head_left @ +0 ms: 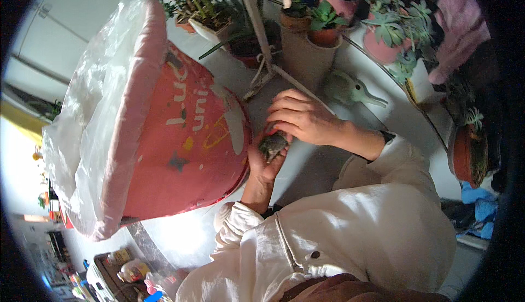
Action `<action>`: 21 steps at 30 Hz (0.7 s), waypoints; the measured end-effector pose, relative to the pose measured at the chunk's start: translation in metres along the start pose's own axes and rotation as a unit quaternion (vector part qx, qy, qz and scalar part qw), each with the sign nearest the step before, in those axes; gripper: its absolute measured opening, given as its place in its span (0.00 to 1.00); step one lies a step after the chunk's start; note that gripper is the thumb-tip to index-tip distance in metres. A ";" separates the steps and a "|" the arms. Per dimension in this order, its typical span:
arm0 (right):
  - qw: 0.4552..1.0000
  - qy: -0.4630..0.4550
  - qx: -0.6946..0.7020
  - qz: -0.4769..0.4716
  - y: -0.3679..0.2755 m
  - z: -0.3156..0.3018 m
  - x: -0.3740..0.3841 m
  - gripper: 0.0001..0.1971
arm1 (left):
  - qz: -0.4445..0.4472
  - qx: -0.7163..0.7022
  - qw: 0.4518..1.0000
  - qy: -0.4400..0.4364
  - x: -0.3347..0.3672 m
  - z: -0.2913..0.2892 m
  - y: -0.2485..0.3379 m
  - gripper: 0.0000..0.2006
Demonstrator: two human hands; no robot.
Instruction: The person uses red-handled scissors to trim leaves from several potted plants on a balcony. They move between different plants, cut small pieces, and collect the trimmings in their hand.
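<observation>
A small dark grey-green clump (274,144), perhaps soil with bits of plant, is held between my two hands beside the red bin. It rests in the palm of my left hand (263,164), whose fingers curl around it from below. My right hand (306,118) comes over it from the right, fingers bent and thumb against the clump. Something reddish shows under the right fingers, too small to name. The large red bin (186,121), tilted in view, stands close to the left hand. A clear plastic liner (87,121) hangs out over its pink rim.
Potted succulents (385,39) and other potted plants (205,15) stand at the back. A white stand leg (257,20) comes down among them. A pale green animal-shaped watering can (350,89) lies beyond my right hand. At the right are a brown planter (469,157) and blue cloth (481,203).
</observation>
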State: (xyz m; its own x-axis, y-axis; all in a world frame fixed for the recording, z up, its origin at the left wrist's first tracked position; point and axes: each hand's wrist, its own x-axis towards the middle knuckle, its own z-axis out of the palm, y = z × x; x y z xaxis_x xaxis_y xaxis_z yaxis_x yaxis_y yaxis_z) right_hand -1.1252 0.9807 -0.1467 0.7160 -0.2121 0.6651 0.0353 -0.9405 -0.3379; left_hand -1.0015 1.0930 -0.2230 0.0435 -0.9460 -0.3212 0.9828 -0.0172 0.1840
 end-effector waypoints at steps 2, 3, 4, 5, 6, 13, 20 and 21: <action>0.995 -0.092 -0.035 -0.025 0.007 -0.004 -0.003 0.08 | -0.051 0.020 0.997 0.046 0.004 -0.002 -0.004 0.14; 0.985 -0.159 -0.063 -0.037 0.012 -0.006 -0.004 0.08 | -0.102 -0.002 0.994 0.032 0.004 -0.004 -0.004 0.15; 0.962 -0.250 -0.100 -0.033 0.016 -0.006 -0.005 0.09 | -0.100 -0.020 0.995 0.014 0.005 -0.005 -0.007 0.15; 0.973 -0.226 0.000 0.039 0.019 -0.003 -0.005 0.10 | -0.095 -0.024 0.995 0.030 0.006 -0.006 -0.012 0.15; 0.962 -0.258 0.021 0.091 0.022 -0.002 -0.006 0.11 | -0.095 -0.036 0.994 0.031 0.008 -0.006 -0.016 0.15; 0.928 -0.310 0.100 0.181 0.034 -0.006 -0.004 0.12 | -0.115 0.011 0.993 0.012 0.006 0.000 -0.015 0.18; 0.802 -0.512 0.191 0.241 0.046 -0.013 0.007 0.17 | -0.178 0.069 0.981 -0.022 0.003 0.000 -0.012 0.20; 0.785 -0.532 0.200 0.247 0.047 -0.014 0.008 0.19 | -0.187 0.069 0.979 -0.030 0.003 0.000 -0.013 0.20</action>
State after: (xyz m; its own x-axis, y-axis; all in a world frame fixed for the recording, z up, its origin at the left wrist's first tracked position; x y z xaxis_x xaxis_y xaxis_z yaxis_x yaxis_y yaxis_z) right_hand -1.1277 0.9310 -0.1477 0.8803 0.0169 -0.4741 -0.3670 -0.6092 -0.7030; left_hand -1.0140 1.0904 -0.2267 -0.3304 -0.8825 -0.3349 0.8941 -0.4062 0.1884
